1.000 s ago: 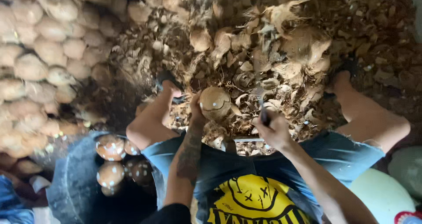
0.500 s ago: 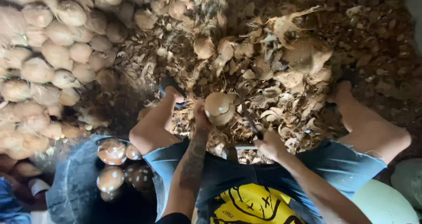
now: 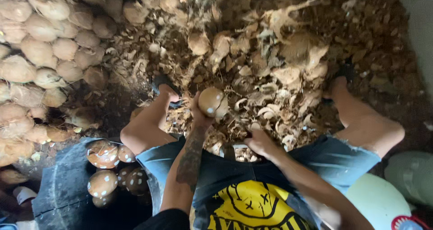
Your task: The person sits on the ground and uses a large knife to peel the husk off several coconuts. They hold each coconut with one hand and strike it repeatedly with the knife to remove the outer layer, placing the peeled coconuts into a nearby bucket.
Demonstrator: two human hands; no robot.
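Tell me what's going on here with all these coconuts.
A seated person holds a round, peeled coconut up in the left hand, over a heap of torn husk scraps between the legs. The right hand sits low by the lap, gripping a dark tool that is mostly hidden. Unhusked coconuts are piled to the person's left, and peeled ones lie in a dark tub beside the left knee.
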